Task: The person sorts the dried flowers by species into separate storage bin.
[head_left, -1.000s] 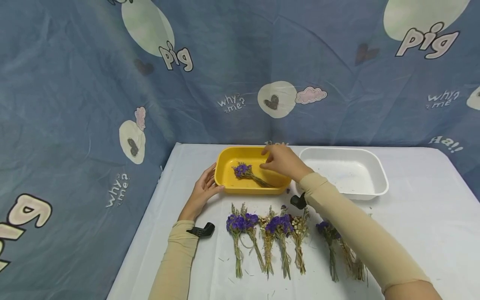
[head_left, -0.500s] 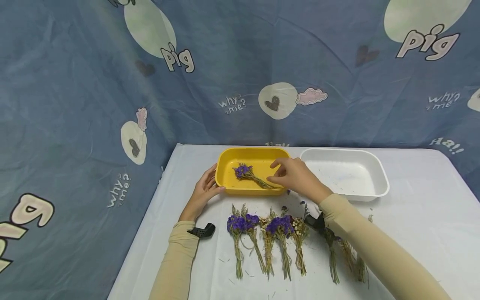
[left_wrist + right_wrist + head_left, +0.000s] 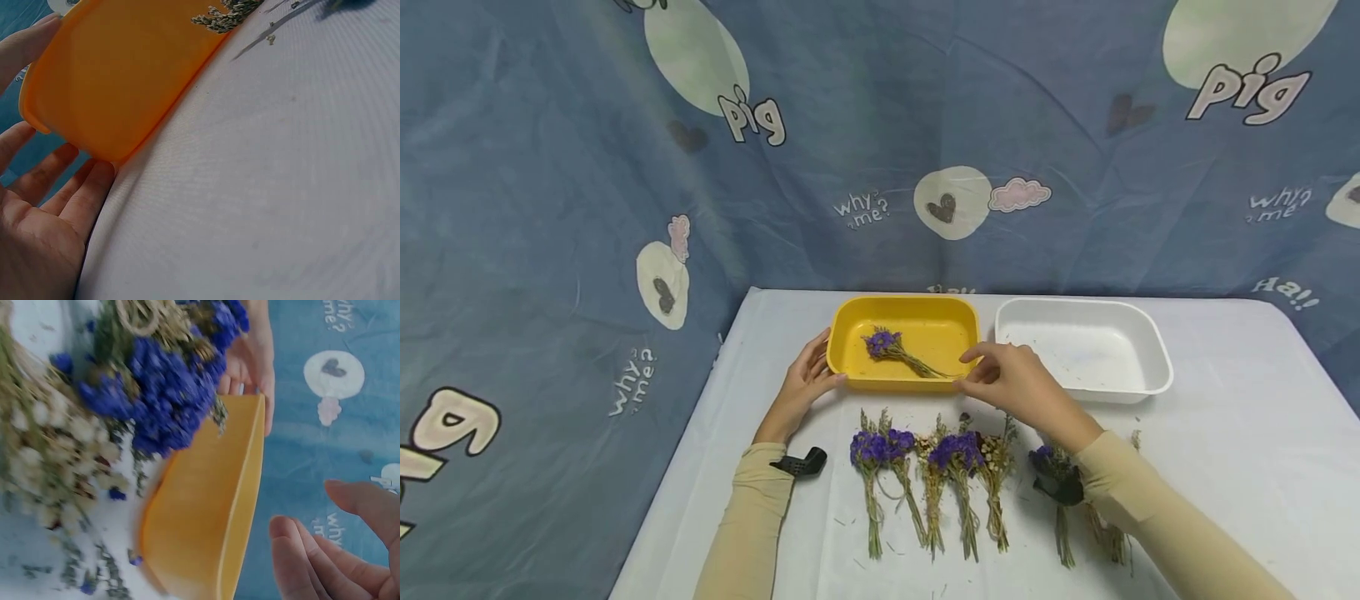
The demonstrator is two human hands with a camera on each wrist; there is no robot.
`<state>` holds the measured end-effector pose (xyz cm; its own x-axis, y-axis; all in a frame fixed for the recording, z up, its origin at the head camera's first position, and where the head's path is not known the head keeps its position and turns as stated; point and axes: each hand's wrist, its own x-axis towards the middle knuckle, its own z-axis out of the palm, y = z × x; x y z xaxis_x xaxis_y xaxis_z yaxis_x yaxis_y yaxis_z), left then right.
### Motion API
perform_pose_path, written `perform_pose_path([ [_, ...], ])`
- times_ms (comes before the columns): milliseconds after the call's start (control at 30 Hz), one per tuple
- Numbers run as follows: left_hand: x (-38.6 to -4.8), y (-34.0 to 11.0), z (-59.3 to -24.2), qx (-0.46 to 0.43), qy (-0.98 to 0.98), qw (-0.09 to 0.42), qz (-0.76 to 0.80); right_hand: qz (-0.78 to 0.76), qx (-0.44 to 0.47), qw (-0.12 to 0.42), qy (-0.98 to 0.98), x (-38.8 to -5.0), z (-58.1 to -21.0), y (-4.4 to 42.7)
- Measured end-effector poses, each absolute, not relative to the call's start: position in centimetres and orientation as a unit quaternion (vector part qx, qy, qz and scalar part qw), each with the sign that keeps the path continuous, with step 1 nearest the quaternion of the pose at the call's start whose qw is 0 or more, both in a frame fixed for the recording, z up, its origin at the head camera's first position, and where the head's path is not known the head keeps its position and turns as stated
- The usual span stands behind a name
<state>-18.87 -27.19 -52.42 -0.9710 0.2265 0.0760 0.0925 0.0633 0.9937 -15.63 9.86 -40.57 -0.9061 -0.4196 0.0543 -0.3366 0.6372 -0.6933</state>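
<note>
My left hand (image 3: 797,392) rests against the left end of the yellow tray (image 3: 936,325), its fingers spread along the outer wall in the left wrist view. Inside that tray lies one bunch of dried purple flowers (image 3: 883,343), stems pointing to the lower right. Beside the tray's front right corner hovers my right hand (image 3: 1018,385); thumb and fingers stand apart with nothing between them, as the right wrist view also shows. Several dried bunches lie in a row in front, among them purple flowers (image 3: 955,454) and pale small flowers (image 3: 995,458).
A white tray (image 3: 1093,337) stands right of the yellow one, with small bits in it. More bunches (image 3: 1063,533) lie under the right forearm, partly hidden by it and the wrist camera. Stem scraps dot the white tablecloth (image 3: 1225,400). A blue printed curtain (image 3: 850,125) hangs behind.
My right hand has drawn back from above the yellow tray, toward me and to the right. The left hand and the bunch in the tray have stayed put.
</note>
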Motion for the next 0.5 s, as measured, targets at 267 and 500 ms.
perform_pose_path([
  [267, -18.9, -27.3, -52.4, 0.102, 0.727, 0.054, 0.677, -0.385, -0.194, 0.067, 0.9, -13.3, -41.7, 10.8],
  [500, -18.8, -27.2, -52.3, 0.099, 0.727, 0.054, 0.678, -0.402, -0.183, 0.076, 0.894, -11.3, -42.8, 11.4],
])
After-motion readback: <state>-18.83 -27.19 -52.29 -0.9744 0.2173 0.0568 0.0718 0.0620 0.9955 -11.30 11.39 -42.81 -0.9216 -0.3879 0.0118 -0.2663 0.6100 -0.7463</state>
